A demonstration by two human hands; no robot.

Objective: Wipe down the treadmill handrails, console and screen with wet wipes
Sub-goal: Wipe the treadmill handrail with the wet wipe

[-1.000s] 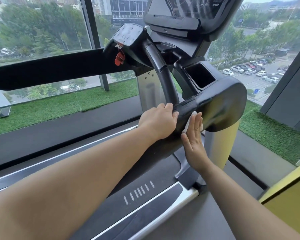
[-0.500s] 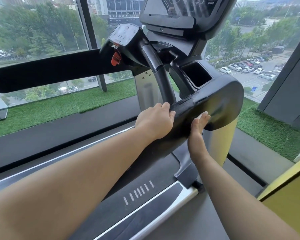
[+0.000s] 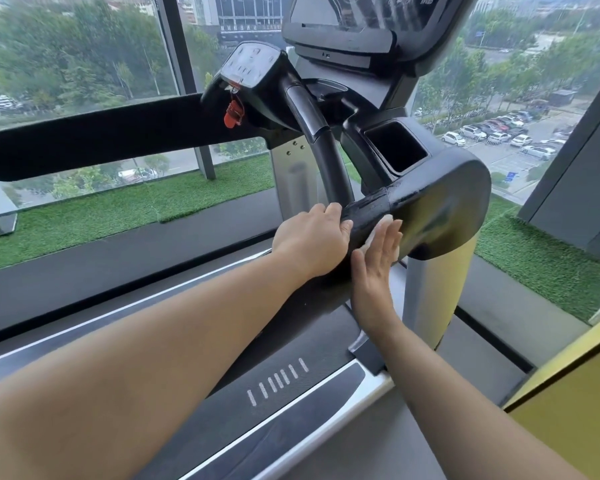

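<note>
Nearest to the person is the grey side rail [image 3: 291, 414] of the treadmill deck, and both forearms reach forward over it. The left hand [image 3: 312, 242] grips the black handrail [image 3: 364, 207] from above, with its fingers curled over the top. Just beside it, the right hand [image 3: 374, 265] is flat with straight fingers and presses a white wet wipe [image 3: 387, 218] against the outer side of the handrail. Only small edges of the wipe show around the palm.

The handrail's long axis runs away from the person, rising to the right toward its rounded end. I think the wiping should follow this axis in long strokes, with the whole palm on the wipe so that it does not bunch up. The left hand should shift along, so that the part under it is also cleaned.

Farther off, the console [image 3: 250, 65] and the screen [image 3: 361, 15] face the person.
</note>
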